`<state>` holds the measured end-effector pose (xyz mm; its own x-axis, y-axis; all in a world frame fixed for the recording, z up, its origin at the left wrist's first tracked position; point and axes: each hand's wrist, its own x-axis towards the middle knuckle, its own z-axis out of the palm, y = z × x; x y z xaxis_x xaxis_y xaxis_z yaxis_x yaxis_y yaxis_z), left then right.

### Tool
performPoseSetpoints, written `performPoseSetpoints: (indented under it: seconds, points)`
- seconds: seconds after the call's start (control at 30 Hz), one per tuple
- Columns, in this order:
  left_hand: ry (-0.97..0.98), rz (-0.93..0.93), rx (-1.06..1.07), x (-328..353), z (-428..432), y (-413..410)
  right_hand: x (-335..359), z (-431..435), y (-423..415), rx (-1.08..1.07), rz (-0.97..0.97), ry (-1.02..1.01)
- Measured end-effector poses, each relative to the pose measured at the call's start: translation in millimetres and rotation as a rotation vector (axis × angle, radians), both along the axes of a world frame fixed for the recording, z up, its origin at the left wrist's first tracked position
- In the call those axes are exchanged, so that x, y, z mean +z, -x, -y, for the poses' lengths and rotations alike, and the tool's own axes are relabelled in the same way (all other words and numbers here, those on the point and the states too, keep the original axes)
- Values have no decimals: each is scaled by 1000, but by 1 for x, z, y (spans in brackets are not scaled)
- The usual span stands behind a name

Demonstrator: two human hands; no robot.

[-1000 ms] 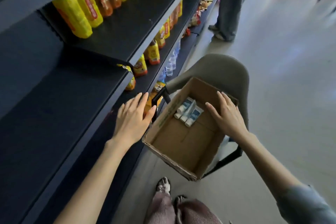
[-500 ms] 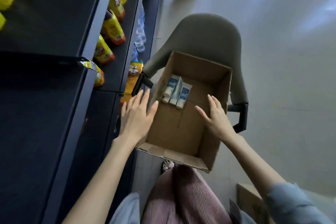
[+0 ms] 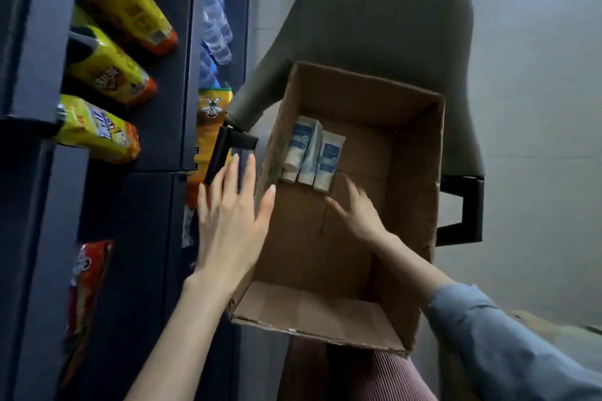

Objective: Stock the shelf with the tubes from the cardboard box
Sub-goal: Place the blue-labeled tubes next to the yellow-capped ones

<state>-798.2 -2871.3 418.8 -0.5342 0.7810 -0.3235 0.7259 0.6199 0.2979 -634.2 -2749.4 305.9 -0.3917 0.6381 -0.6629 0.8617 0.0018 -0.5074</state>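
Three white and blue tubes [image 3: 311, 153] lie side by side on the floor of the cardboard box [image 3: 413, 172], in its 11 o'clock corner against the left wall, caps toward the person. The right hand [image 3: 358, 215] is inside the box at about 5 o'clock from the tubes. Its fingers are straight and loosely spread, it holds nothing, and its fingertips are just short of the nearest tube. It is blurred, so I cannot tell whether it rests on the box floor. Its forearm comes in from 4 o'clock over the box's near right corner, in a blue sleeve [image 3: 488, 335]. The left hand [image 3: 231, 221] is at 8 o'clock from the tubes, outside the box, wide and flat along the left wall, thumb at the rim. The box sits on a grey chair [image 3: 391, 26]. The dark shelf [image 3: 130, 205] stands at 9 o'clock with yellow snack bags [image 3: 107, 72] and water bottles [image 3: 215, 26].
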Motion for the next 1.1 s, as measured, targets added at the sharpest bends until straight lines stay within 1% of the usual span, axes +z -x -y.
performPoseSetpoints:
  seconds: [0.1, 0.2, 0.27, 0.37, 0.53, 0.63, 0.83, 1.0, 1.1]
  points:
    - [31, -10, -9, -11, -2, 1, -33, -10, 10, -113, -23, 93]
    - [46, -14, -23, -21, -3, 1, -58, -24, 23, -332, -42, 213]
    - [54, -12, -30, -26, -2, 1, -71, -32, 31, -434, -76, 262]
    - [79, -24, -39, -31, -3, 2, -89, -44, 40, -498, -146, 306]
    - [86, -47, -94, -33, -8, 1, -107, -60, 51, -616, -148, 407]
    - [93, -51, -115, -35, -12, -2, -111, -57, 56, -633, -152, 438]
    - [51, -52, -121, -35, -19, -7, -94, -49, 66, -772, -221, 512]
    - [-32, -19, -95, -32, -25, -12, -49, -29, 51, -780, -349, 675]
    - [-72, 42, -56, -33, -32, -17, -16, -8, 40, -808, -486, 685]
